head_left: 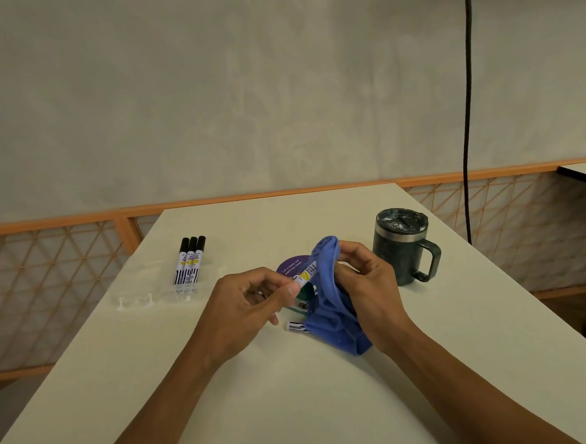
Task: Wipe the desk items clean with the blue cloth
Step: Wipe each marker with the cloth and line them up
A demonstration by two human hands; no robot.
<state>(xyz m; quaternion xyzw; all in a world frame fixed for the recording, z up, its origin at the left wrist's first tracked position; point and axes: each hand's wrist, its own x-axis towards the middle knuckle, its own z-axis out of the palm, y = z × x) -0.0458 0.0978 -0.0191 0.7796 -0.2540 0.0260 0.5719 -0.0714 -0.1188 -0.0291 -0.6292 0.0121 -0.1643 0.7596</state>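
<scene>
A dark green metal mug (401, 246) with a speckled lid and side handle is standing on the white desk (294, 408), just right of the hands and apart from them. Three white markers with black caps (189, 261) are lying side by side at the far left, their lower ends touching a clear plastic wrapper (136, 299). A round purple sticker with white lettering (291, 265) is lying behind the hands, partly hidden by them. Another white marker (295, 326) is resting on the desk, its right end tucked under the cloth. A black cable (467, 110) is hanging down the wall beyond the desk.

Both forearms are reaching in from the near edge. The left hand (245, 302) is pinching the lower end of a white marker with a yellow label (307, 272) between thumb and curled fingers, holding it tilted above the desk. The right hand (366, 279) is gripping the crumpled blue cloth (333, 301), fingers bent round it and wrapping it over the marker's upper end.

The cloth is bunched in soft folds, its lower part trailing down onto the desk at centre.
</scene>
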